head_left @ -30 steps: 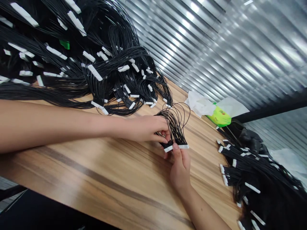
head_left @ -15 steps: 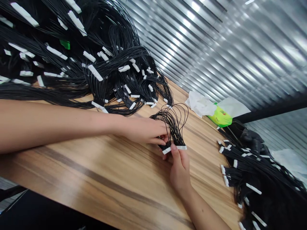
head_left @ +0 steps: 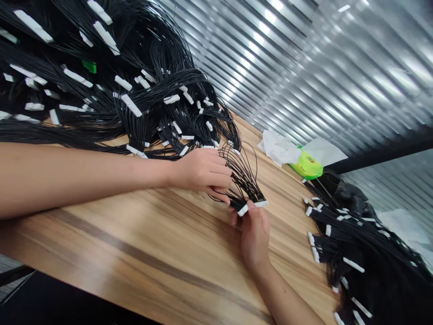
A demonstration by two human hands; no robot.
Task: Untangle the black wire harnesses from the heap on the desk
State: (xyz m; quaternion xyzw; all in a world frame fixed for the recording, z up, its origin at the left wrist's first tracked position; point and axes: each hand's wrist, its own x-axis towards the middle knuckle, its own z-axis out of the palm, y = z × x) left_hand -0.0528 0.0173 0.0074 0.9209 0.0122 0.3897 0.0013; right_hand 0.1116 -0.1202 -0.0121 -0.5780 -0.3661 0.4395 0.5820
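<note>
A bundle of thin black wires (head_left: 238, 171) with white connectors at its end is between my hands, above the wooden table. My right hand (head_left: 255, 237) pinches the connectors, one white connector (head_left: 242, 210) angled to the left and another (head_left: 261, 204) to the right of the thumb. My left hand (head_left: 207, 174) is closed round the wires a little above and left of the connectors, palm down. Its fingertips are partly hidden among the wires. Loose wire loops arch up past the fingers.
A large heap of black wires (head_left: 135, 58) with white connectors covers the table's (head_left: 145, 243) far left. Another pile of wires (head_left: 372, 253) lies at the right. White plastic (head_left: 277, 146) and a bright green packet (head_left: 308, 164) sit at the back edge, before a corrugated metal wall (head_left: 304, 81).
My left hand has moved up and slightly left, and the wires now fan out straighter from the connectors. The connectors in my right hand have shifted slightly right and up.
</note>
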